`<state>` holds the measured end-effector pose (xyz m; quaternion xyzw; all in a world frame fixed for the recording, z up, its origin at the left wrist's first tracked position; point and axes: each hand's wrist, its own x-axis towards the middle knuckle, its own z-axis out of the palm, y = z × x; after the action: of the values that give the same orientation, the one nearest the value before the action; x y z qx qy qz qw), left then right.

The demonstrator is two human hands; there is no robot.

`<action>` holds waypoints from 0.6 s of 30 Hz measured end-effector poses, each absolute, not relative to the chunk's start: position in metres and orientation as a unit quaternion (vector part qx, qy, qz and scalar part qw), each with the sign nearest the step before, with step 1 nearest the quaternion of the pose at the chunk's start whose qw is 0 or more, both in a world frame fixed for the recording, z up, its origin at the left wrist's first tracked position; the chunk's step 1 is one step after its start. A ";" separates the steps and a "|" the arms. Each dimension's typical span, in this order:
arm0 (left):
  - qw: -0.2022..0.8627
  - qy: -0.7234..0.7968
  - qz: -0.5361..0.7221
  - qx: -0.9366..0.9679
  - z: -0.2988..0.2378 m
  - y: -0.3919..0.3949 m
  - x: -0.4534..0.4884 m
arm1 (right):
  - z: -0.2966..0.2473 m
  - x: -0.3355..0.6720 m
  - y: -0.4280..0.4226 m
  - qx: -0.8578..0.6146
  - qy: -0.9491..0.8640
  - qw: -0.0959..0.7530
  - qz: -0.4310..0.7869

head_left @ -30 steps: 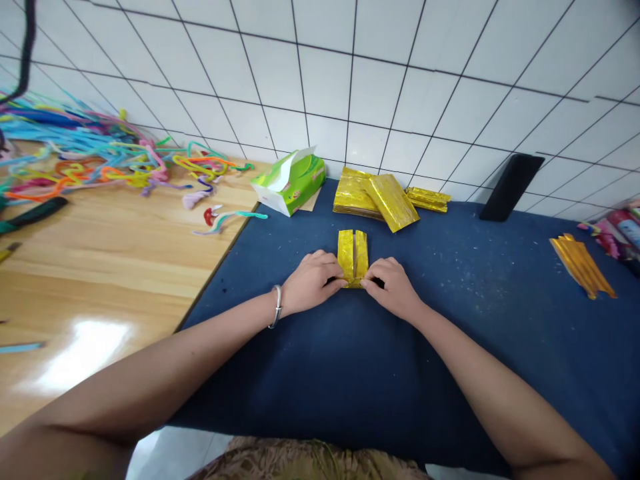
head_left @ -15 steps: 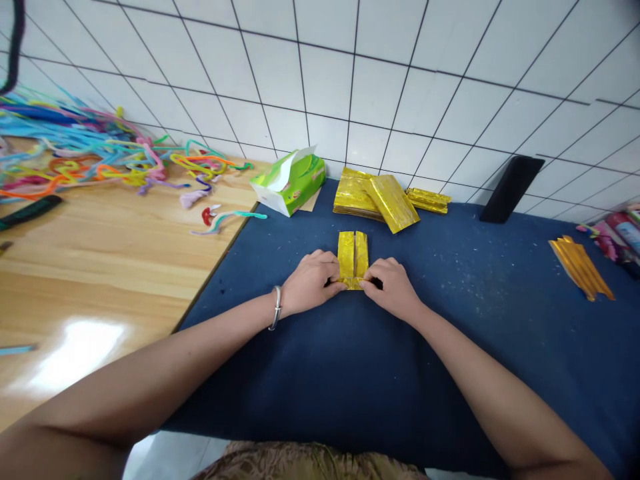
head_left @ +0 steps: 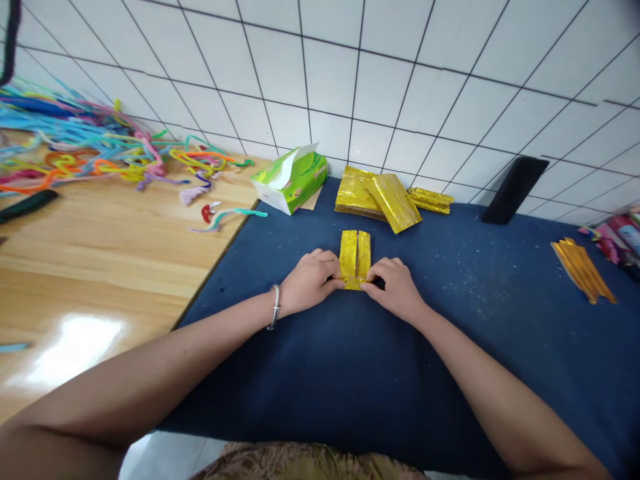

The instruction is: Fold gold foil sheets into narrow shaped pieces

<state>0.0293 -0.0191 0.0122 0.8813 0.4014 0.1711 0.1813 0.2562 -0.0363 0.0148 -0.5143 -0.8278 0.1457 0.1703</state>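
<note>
A small piece of gold foil paper (head_left: 349, 257) lies on the dark blue cloth in front of me, its two long sides folded in so that they meet along a middle slit. Its near edge is turned up in a narrow fold. My left hand (head_left: 313, 280), with a silver bangle at the wrist, pinches the near left corner. My right hand (head_left: 393, 287) pinches the near right corner between thumb and curled fingers. Behind it sit a stack of gold foil paper (head_left: 359, 190) and a loose gold sheet (head_left: 399, 203) leaning on the stack.
A green tissue box (head_left: 300, 183) stands at the back, beside folded gold strips (head_left: 431, 200). Against the tiled wall leans a black slab (head_left: 515, 190). Orange-gold folded strips (head_left: 584, 270) lie at right. Coloured pipe cleaners (head_left: 100, 163) cover part of the wooden table (head_left: 150, 247).
The view has shifted very slightly. Both hands keep their pinch on the near corners of the gold foil paper, with hardly any movement.
</note>
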 end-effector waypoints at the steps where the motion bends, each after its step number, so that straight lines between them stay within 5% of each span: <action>1: 0.181 0.402 0.169 0.881 0.012 -0.019 0.029 | 0.015 0.256 -0.036 -0.513 -0.829 0.167 0.147; 18: -0.028 0.265 0.069 0.961 0.034 -0.045 0.043 | 0.015 0.260 -0.030 -0.499 -0.829 0.170 0.187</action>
<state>0.0432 -0.0455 0.0339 0.9615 0.2647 0.0692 -0.0277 0.2602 -0.0296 0.0154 -0.4988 -0.8289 0.1872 0.1705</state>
